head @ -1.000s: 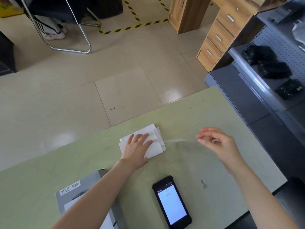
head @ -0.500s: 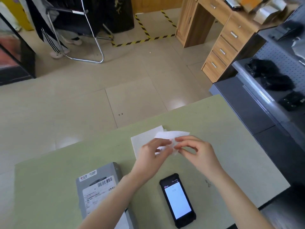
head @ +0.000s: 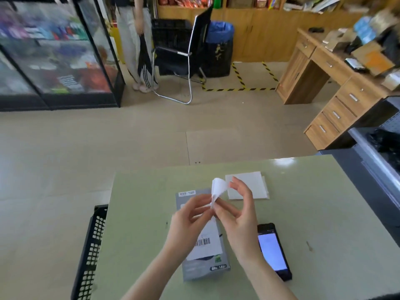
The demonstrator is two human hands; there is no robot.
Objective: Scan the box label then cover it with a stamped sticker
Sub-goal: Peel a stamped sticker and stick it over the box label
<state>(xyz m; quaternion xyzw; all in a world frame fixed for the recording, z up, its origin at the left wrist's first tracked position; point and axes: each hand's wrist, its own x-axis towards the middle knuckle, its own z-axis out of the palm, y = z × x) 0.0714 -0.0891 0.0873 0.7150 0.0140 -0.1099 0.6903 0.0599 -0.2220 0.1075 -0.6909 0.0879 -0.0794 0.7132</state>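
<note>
Green table (head: 303,213): left hand (head: 188,221) and right hand (head: 240,215) both pinch a curled white sticker (head: 218,188) above the grey box (head: 203,256).

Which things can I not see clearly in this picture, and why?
Head view:
- Box: the label text is too small, and both hands cover its top.
- Sticker: curled, so any stamp is hidden.
- Phone: the screen is glared white.
- Black crate: cut off by the table and the bottom edge.

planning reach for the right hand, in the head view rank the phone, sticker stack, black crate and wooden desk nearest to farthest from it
From the right hand:
1. Phone, just right of the wrist.
2. Sticker stack, just beyond the fingers; close to the phone's rank.
3. Black crate, off the table's left edge.
4. Wooden desk, far right.
</note>
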